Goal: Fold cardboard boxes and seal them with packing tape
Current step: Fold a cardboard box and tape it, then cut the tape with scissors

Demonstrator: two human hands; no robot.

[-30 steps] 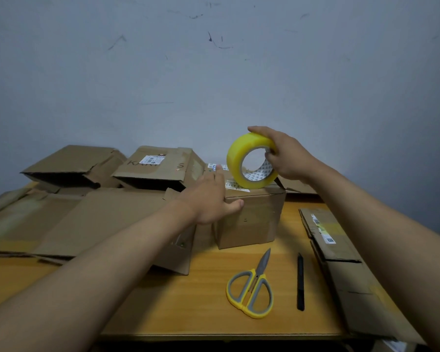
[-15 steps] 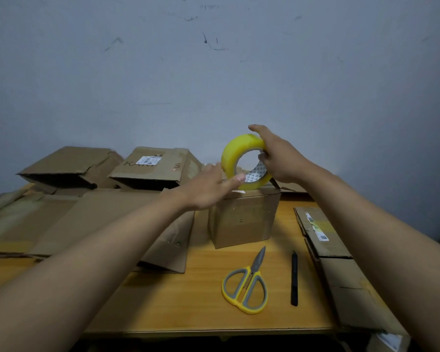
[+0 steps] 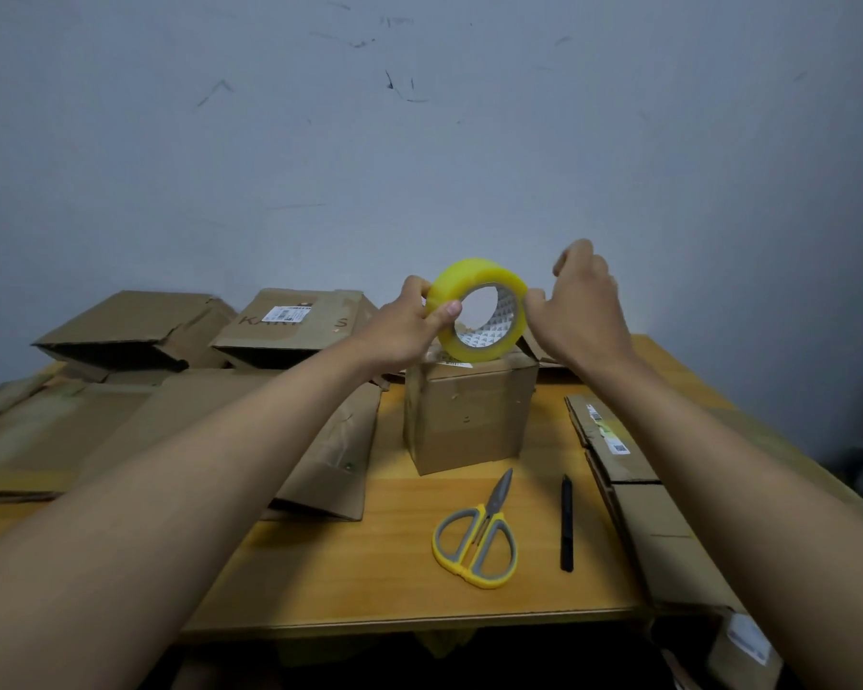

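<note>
A yellow roll of packing tape (image 3: pixel 475 311) stands on edge just above a small closed cardboard box (image 3: pixel 469 415) at the middle of the table. My left hand (image 3: pixel 409 326) grips the roll's left rim, thumb on the near face. My right hand (image 3: pixel 581 306) is at the roll's right rim, fingers curled, thumb against the tape. Its fingertips are blurred and partly hidden behind the roll.
Yellow-and-grey scissors (image 3: pixel 479 540) and a black pen (image 3: pixel 566 522) lie in front of the box on the wooden table (image 3: pixel 394 580). Flattened cardboard (image 3: pixel 633 495) lies along the right edge. More flat and half-folded boxes (image 3: pixel 290 326) crowd the left and back.
My left hand left the box top and took hold of the roll's left rim. My right hand shifted from gripping through the core to the roll's right edge.
</note>
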